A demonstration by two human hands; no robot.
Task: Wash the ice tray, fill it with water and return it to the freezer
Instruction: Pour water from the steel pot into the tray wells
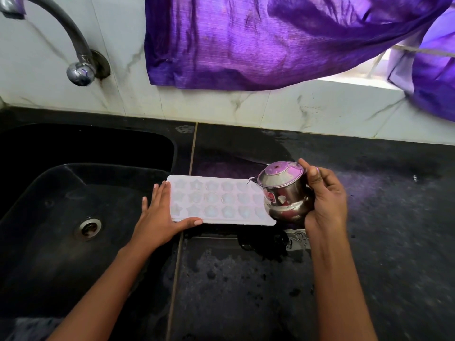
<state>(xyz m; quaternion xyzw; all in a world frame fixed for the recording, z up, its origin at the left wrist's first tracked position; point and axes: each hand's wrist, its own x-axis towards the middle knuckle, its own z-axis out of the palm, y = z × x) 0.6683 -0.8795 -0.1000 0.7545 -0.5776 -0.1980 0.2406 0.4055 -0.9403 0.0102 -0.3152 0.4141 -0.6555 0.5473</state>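
Sideways, ice tray (216,200) runs left-right; left grip (160,215) spread, right grip (325,200) clasping steel pot (283,190).

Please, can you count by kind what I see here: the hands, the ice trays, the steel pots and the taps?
hands: 2, the left hand and the right hand
ice tray: 1
steel pot: 1
tap: 1
Total: 5
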